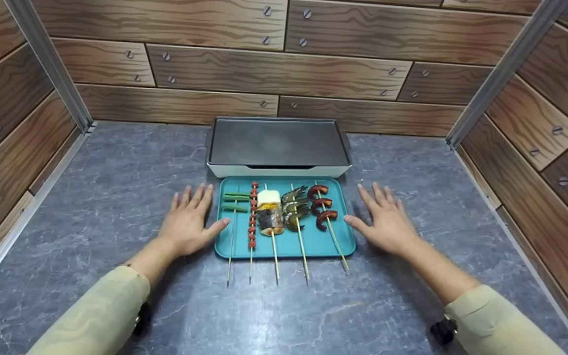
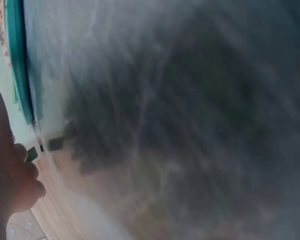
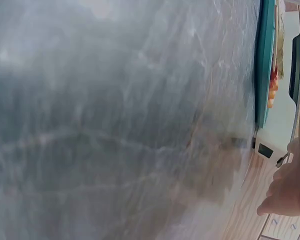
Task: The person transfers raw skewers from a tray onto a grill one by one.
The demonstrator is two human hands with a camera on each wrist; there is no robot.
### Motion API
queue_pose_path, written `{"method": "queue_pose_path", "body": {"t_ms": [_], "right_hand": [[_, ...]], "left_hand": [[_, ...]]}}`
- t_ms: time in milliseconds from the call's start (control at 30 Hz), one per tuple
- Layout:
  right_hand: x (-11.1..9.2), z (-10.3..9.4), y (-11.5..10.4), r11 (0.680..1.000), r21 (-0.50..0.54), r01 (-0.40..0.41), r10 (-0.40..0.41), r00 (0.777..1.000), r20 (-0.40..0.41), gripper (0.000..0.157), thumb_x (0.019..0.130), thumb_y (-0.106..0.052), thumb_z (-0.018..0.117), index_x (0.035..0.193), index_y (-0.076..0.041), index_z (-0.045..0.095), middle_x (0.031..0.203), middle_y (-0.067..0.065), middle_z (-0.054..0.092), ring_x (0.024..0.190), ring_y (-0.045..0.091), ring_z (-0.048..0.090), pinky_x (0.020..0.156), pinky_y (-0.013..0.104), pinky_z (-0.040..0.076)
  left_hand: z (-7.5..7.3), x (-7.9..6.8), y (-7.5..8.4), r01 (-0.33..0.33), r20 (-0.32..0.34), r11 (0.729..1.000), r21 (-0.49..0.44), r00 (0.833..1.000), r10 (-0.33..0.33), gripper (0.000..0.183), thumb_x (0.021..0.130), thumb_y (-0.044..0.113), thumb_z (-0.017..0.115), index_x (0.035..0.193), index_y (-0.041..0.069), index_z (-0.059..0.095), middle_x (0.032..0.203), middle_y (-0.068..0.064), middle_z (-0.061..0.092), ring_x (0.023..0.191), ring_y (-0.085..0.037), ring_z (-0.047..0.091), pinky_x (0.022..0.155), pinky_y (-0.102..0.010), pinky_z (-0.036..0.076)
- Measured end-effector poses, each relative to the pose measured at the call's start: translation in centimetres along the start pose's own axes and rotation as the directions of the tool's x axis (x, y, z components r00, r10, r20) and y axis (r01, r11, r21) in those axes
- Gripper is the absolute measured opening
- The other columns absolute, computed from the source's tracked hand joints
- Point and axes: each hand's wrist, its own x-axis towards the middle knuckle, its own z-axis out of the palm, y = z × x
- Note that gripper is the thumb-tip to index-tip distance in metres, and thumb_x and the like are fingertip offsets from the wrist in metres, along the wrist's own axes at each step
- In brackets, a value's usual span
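Note:
A teal tray [image 1: 321, 247] holds several skewers side by side, their sticks jutting past its front edge. From the left come green vegetable pieces [image 1: 236, 197], small red pieces [image 1: 253, 217], a white block above a browned, dark-skinned piece [image 1: 270, 219], shrimp-like pieces [image 1: 296, 209] and curled dark red pieces [image 1: 324, 203]. Flat beside the tray's left edge lies my left hand [image 1: 185, 226], fingers spread, its thumb over or near the rim. My right hand [image 1: 387, 224] mirrors it on the right, its thumb near that rim. Neither hand holds anything.
Right behind the tray stands a white electric griddle [image 1: 279, 143] with a dark flat plate. A grey marbled tabletop [image 1: 284, 315] lies beneath everything. Wood-patterned panels [image 1: 284, 69] wall the back and both sides, joined by metal corner posts [image 1: 501, 69].

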Motion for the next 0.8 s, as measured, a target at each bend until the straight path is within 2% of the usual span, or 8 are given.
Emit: {"method": "queue_pose_path", "body": {"t_ms": [167,267,367,600,700,800], "right_hand": [[-0.6,0.2,-0.6,1.000,0.024,0.012,-0.012,1.000,0.001,0.099,0.099,-0.078,0.045,0.171,-0.016,0.022,0.174,0.026,0.011,0.158,0.054,0.007,0.124,0.074,0.007],[-1.0,0.3,-1.2,0.999,0.044,0.023,-0.023,1.000,-0.011,0.098,0.099,-0.078,0.047,0.171,-0.016,0.024,0.173,0.026,0.015,0.158,0.053,0.013,0.125,0.072,0.011],[-1.5,0.2,-1.7,0.997,0.075,0.030,-0.028,0.999,-0.036,0.098,0.099,-0.077,0.050,0.170,-0.015,0.026,0.172,0.026,0.023,0.155,0.052,0.024,0.124,0.071,0.019],[-2.9,-0.3,-2.7,0.986,0.160,0.048,-0.028,0.992,-0.127,0.092,0.100,-0.070,0.058,0.166,-0.010,0.037,0.161,0.025,0.046,0.145,0.048,0.046,0.117,0.067,0.038],[-3.4,-0.7,-3.0,0.978,0.200,0.064,-0.030,0.986,-0.164,0.087,0.100,-0.064,0.062,0.163,-0.007,0.042,0.149,0.024,0.059,0.133,0.045,0.060,0.110,0.064,0.047],[-3.9,-1.1,-3.2,0.962,0.264,0.067,-0.021,0.985,-0.173,0.081,0.101,-0.058,0.065,0.160,-0.006,0.047,0.131,0.021,0.071,0.114,0.038,0.072,0.098,0.059,0.058]], "left_hand": [[0.7,0.5,0.3,-0.030,0.009,0.997,-0.072,0.999,0.031,0.095,0.105,0.066,0.046,0.170,0.003,0.016,0.173,-0.022,0.018,0.158,-0.052,0.012,0.129,-0.064,0.006],[0.8,0.9,0.3,-0.040,0.024,0.993,-0.112,0.999,0.043,0.094,0.105,0.064,0.046,0.170,0.003,0.016,0.174,-0.022,0.018,0.158,-0.051,0.011,0.129,-0.064,0.005],[0.9,1.1,0.4,-0.034,0.041,0.991,-0.133,0.998,0.040,0.092,0.106,0.063,0.047,0.170,0.004,0.015,0.174,-0.020,0.018,0.159,-0.049,0.010,0.130,-0.062,0.004],[1.2,1.6,0.2,-0.041,0.028,0.986,-0.160,0.999,0.046,0.088,0.106,0.055,0.051,0.169,0.003,0.018,0.173,-0.022,0.020,0.159,-0.051,0.011,0.129,-0.064,0.004],[1.3,1.8,0.2,-0.045,0.024,0.986,-0.163,0.999,0.049,0.087,0.107,0.053,0.051,0.169,0.002,0.019,0.173,-0.022,0.021,0.158,-0.051,0.012,0.129,-0.063,0.004],[1.3,1.9,0.2,-0.047,0.025,0.985,-0.164,0.998,0.052,0.086,0.107,0.053,0.051,0.169,0.003,0.019,0.173,-0.023,0.021,0.158,-0.052,0.012,0.129,-0.063,0.004]]}}
